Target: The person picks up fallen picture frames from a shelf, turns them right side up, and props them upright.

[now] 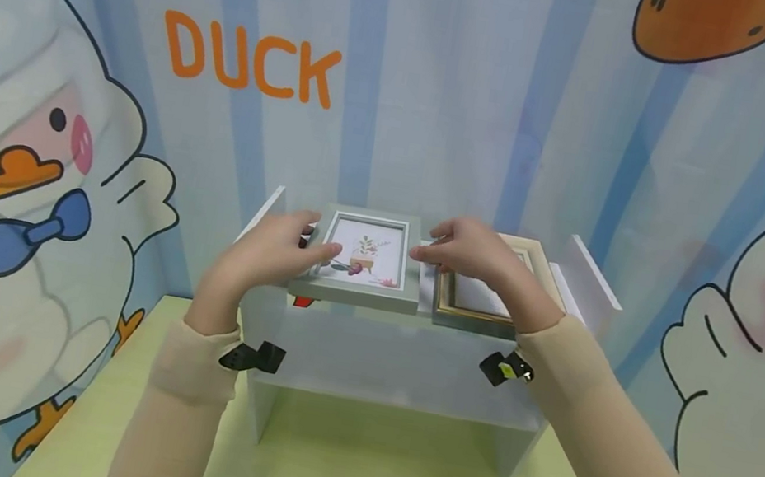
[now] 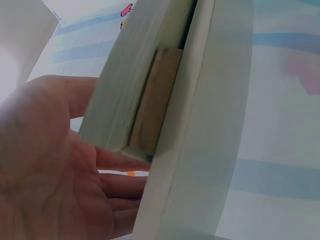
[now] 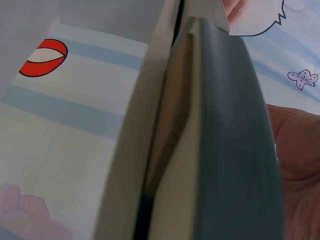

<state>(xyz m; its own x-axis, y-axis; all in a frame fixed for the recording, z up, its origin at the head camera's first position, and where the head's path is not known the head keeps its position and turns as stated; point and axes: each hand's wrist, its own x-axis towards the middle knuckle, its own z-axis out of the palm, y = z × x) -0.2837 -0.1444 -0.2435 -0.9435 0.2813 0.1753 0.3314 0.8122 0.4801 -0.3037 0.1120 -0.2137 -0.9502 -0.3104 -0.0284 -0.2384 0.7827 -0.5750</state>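
A pale grey-green picture frame (image 1: 353, 298) with a plant print lies face up on the white stand's top. At its left edge is my left hand (image 1: 273, 248), thumb over the frame's face and fingers beside the edge. In the left wrist view, the fingers (image 2: 122, 187) reach past the frame's end; firm contact cannot be made out. To the right lies a second picture frame (image 1: 543, 266), wooden and gold-edged. My right hand (image 1: 474, 250) is above its left side, fingers bent loosely near the first frame's right edge, holding nothing visible.
The white stand (image 1: 400, 366) has raised side panels (image 1: 589, 280) and stands on a pale yellow-green table (image 1: 376, 471). Behind it hangs a striped blue-and-white curtain (image 1: 442, 98) with cartoon ducks. Black cameras (image 1: 254, 356) are strapped to both wrists.
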